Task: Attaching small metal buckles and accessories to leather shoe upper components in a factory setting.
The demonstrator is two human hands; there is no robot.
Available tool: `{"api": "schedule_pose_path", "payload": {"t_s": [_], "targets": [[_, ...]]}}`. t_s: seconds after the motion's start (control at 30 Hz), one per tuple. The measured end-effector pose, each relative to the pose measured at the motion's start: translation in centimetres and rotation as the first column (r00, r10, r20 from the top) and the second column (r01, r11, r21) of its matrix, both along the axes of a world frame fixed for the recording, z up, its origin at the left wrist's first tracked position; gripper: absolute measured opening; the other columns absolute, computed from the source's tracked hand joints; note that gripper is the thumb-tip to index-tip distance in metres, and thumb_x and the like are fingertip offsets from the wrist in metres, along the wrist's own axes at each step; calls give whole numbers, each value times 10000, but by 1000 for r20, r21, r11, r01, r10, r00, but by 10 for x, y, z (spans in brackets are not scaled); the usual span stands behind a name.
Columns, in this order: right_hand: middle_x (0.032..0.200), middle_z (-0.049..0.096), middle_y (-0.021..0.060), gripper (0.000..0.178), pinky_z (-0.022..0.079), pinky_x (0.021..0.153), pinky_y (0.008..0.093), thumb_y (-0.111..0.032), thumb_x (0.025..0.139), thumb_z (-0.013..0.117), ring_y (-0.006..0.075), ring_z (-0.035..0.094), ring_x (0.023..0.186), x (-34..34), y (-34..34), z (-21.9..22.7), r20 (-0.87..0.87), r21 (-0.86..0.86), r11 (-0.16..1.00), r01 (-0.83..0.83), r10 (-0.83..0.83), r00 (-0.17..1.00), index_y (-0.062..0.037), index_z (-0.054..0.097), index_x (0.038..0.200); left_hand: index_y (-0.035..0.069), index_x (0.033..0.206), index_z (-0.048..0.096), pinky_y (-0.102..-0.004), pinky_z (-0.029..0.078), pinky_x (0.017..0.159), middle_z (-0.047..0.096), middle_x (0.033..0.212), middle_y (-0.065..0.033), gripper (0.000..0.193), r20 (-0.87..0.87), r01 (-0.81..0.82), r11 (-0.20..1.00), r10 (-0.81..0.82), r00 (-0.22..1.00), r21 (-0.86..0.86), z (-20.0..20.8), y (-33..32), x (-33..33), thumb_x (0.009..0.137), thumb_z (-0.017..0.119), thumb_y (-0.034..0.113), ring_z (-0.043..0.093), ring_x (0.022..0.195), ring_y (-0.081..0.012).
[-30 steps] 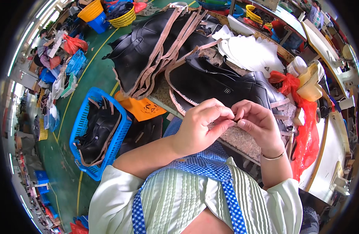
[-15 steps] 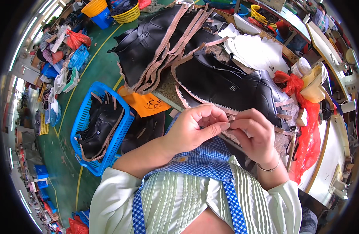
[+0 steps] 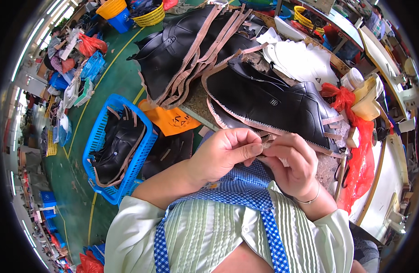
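Close together in front of my apron, my left hand [image 3: 227,154] and my right hand [image 3: 291,163] are both closed, thumbs and fingertips pinched. Something small and dark seems to lie between the fingertips, too small to name. Just beyond them, a black leather shoe upper [image 3: 273,102] with pale zigzag-cut edges lies on the bench, partly over another piece. A stack of similar black uppers [image 3: 168,50] lies further left, its brown edges fanned out. Neither hand touches the uppers as far as I can see.
A blue plastic basket [image 3: 144,157] holding black uppers stands at my left, near an orange printed cloth [image 3: 169,120]. White cut pieces [image 3: 300,61] lie at the bench's far side. A red plastic bag [image 3: 361,159] hangs at the right, by a white tub [image 3: 351,78].
Both hands have come slightly lower, toward my body, still pinched together. The right hand has turned a little. The uppers and basket stay in place.
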State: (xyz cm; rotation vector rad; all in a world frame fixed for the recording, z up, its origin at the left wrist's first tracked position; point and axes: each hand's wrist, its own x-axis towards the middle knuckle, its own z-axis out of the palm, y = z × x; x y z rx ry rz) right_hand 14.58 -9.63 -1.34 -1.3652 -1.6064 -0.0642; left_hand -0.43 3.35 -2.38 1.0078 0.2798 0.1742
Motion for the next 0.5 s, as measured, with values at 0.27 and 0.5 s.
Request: {"api": "schedule_pose_path", "payload": {"t_s": [0.27, 0.5], "targets": [[852, 633, 124, 211, 517, 618, 324, 78, 680, 722, 261, 638, 692, -8, 8, -15, -11, 219, 975, 29, -27, 1000, 17, 647, 868, 43, 931, 627, -201, 407, 619, 547, 758, 24, 150, 45, -134, 991, 135, 990, -21, 2, -11, 3, 955, 654, 188, 482, 663, -62], [949, 636, 133, 424, 518, 645, 315, 100, 698, 720, 243, 638, 778, -8, 10, -9, 67, 128, 987, 94, -103, 992, 34, 594, 1098, 26, 899, 609, -266, 459, 569, 584, 787, -56, 165, 264, -355, 414, 262, 928, 838, 8, -5, 4, 840, 751, 85, 585, 636, -135]]}}
